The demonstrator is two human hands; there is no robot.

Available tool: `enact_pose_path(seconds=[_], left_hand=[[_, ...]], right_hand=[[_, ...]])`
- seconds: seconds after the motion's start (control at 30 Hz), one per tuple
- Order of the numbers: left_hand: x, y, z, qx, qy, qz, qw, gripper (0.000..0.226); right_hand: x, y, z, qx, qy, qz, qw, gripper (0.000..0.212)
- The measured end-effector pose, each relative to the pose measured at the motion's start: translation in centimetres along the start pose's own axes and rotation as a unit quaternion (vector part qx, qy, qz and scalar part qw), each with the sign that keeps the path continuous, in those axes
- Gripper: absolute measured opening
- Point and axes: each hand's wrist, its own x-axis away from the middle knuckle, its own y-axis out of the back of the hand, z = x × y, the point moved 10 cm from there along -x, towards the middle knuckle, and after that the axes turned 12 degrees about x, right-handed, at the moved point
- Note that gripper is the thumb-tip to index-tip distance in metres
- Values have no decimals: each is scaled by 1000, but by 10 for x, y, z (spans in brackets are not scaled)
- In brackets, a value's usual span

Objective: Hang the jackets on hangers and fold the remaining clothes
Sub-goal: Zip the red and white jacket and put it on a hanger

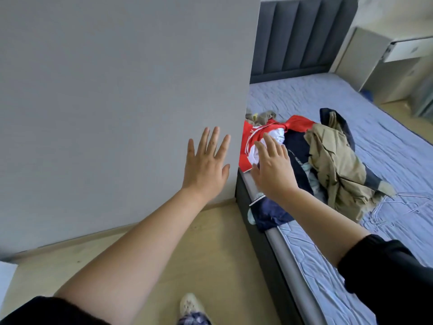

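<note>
A heap of clothes lies on the bed near its left edge: a red and white garment (254, 134), a dark navy garment (296, 143), and a khaki jacket (335, 165) with navy lining. A navy piece (269, 211) hangs over the bed's side. Thin wire hangers (398, 204) lie on the mattress to the right of the heap. My left hand (207, 163) is stretched out with straight, spread fingers in front of the grey wall, holding nothing. My right hand (273, 166) reaches out flat over the heap's left part, fingers straight, also holding nothing.
The bed (351, 242) has a blue quilted cover and a dark padded headboard (297, 36). A grey wall (105, 90) fills the left. White furniture with an open drawer (407, 50) stands at the far right. Wooden floor (210, 242) lies below, with my slippered foot (191, 306).
</note>
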Motion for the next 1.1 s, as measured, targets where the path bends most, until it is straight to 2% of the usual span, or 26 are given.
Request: enact_pose_path(seconds=[0.4, 0.67, 0.77, 0.93, 1.1], left_hand=[[-195, -149, 6, 43, -101, 94, 989, 70], [-246, -262, -16, 110, -121, 175, 971, 64], [-251, -316, -20, 138, -92, 204, 965, 62], [-248, -399, -22, 187, 10, 228, 956, 64], [-262, -467, -36, 229, 84, 232, 942, 66]], right_hand=[[-129, -117, -100, 11, -123, 68, 990, 55], [-142, -218, -164, -4, -171, 155, 973, 57], [-139, -267, -187, -19, -180, 180, 967, 55], [-126, -345, -226, -29, -171, 235, 956, 54], [-124, -398, -273, -7, -161, 244, 956, 56]])
